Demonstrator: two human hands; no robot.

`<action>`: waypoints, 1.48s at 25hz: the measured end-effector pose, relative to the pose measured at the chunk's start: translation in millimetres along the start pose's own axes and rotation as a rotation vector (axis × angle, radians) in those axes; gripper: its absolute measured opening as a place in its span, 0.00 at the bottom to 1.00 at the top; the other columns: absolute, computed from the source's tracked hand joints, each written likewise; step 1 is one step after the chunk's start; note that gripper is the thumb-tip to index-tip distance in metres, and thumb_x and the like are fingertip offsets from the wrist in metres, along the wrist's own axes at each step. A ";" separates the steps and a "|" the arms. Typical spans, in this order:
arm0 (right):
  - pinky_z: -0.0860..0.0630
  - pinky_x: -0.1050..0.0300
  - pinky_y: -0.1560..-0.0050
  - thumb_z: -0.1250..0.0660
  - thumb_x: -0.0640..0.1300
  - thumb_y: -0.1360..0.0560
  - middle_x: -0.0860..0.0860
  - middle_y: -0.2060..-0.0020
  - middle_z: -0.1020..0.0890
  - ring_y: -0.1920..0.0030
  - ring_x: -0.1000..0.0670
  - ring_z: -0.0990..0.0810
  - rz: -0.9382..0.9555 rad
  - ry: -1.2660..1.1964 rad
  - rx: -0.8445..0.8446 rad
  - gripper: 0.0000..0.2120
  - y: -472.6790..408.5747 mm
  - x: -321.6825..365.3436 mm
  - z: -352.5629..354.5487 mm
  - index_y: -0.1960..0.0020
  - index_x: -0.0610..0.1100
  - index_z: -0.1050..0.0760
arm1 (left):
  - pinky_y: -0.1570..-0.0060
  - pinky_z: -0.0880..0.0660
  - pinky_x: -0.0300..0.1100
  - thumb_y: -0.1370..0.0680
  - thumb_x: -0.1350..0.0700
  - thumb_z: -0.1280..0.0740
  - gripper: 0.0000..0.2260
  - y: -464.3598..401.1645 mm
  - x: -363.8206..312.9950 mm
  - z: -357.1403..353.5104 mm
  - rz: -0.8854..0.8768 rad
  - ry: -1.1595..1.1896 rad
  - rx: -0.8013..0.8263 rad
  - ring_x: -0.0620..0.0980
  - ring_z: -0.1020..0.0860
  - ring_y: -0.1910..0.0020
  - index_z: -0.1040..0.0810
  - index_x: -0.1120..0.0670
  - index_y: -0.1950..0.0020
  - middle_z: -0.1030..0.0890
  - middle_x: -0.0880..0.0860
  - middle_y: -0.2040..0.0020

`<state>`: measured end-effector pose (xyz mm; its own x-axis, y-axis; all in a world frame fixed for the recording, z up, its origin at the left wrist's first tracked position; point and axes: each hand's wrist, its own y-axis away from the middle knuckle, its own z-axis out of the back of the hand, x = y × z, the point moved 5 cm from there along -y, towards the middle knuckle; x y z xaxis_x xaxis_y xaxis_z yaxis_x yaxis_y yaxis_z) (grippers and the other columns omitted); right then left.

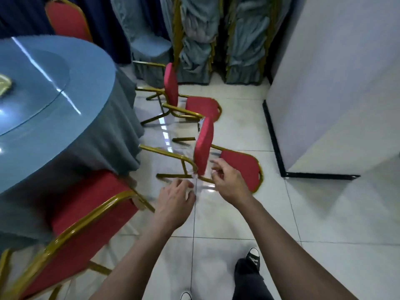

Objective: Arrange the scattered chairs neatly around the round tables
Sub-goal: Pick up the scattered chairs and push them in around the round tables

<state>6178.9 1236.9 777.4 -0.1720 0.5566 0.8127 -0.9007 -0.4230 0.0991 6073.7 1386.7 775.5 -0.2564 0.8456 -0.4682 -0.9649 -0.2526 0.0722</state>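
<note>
The nearest toppled chair [203, 148] lies on its side on the floor [238, 224] beside the round table [65, 118], another tipped chair [173, 87] just behind. Both hands, left hand [175, 198] and right hand [227, 180], reach toward it, fingers loosely spread, holding nothing. Next, probably: grip the frame, stand it upright, tuck it in.

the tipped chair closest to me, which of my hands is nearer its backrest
Right. The right hand hovers just beside the tipped chair's backrest, fingers loosely curled. The left hand hangs lower, near its seat edge and legs.
</note>
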 end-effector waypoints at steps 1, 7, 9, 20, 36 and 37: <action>0.24 0.55 0.42 0.39 0.47 0.20 0.52 0.42 0.18 0.44 0.53 0.21 -0.016 -0.007 -0.038 0.17 -3.9 -16.1 24.1 0.31 0.56 0.28 | 0.42 0.28 0.43 0.18 0.46 0.39 0.10 -15.1 -22.9 -11.6 -0.021 -0.007 0.015 0.45 0.27 0.43 0.25 0.43 0.38 0.24 0.44 0.40; 0.23 0.52 0.41 0.37 0.45 0.20 0.52 0.46 0.19 0.45 0.53 0.21 -0.073 -0.027 -0.134 0.14 -36.4 -116.3 156.9 0.35 0.51 0.24 | 0.41 0.27 0.46 0.19 0.48 0.39 0.10 -90.3 -152.9 -74.8 -0.050 0.012 0.065 0.48 0.26 0.43 0.24 0.45 0.40 0.23 0.46 0.43; 0.23 0.54 0.43 0.37 0.46 0.20 0.55 0.48 0.19 0.47 0.55 0.21 -0.084 -0.016 -0.138 0.13 -52.7 -145.3 193.4 0.37 0.53 0.23 | 0.41 0.28 0.46 0.19 0.49 0.38 0.10 -110.2 -189.5 -92.3 -0.037 0.031 0.074 0.49 0.26 0.43 0.23 0.47 0.39 0.22 0.47 0.43; 0.23 0.49 0.40 0.37 0.44 0.20 0.52 0.44 0.20 0.45 0.52 0.20 -0.065 0.059 0.038 0.12 -212.1 -235.1 296.0 0.38 0.52 0.22 | 0.39 0.29 0.48 0.19 0.51 0.38 0.10 -236.4 -266.5 -170.0 0.158 0.143 0.002 0.51 0.25 0.43 0.21 0.50 0.40 0.22 0.49 0.44; 0.26 0.61 0.43 0.39 0.42 0.21 0.54 0.45 0.22 0.47 0.59 0.23 -0.060 0.355 0.659 0.15 -393.9 -408.5 284.5 0.36 0.53 0.25 | 0.39 0.29 0.52 0.19 0.54 0.38 0.10 -388.0 -274.3 -317.4 0.756 0.380 -0.085 0.54 0.25 0.43 0.21 0.52 0.40 0.21 0.52 0.43; 0.27 0.66 0.45 0.39 0.42 0.21 0.54 0.45 0.23 0.49 0.61 0.24 -0.060 0.368 0.712 0.15 -399.2 -434.3 273.0 0.36 0.53 0.25 | 0.40 0.29 0.50 0.19 0.54 0.38 0.10 -385.1 -273.1 -337.6 0.818 0.395 -0.106 0.53 0.25 0.44 0.22 0.52 0.40 0.21 0.51 0.44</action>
<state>6722.1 968.8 541.7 -0.3638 0.7402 0.5655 -0.4628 -0.6705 0.5798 6534.5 1094.4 578.2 -0.8006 0.1667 -0.5756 -0.4759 -0.7605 0.4418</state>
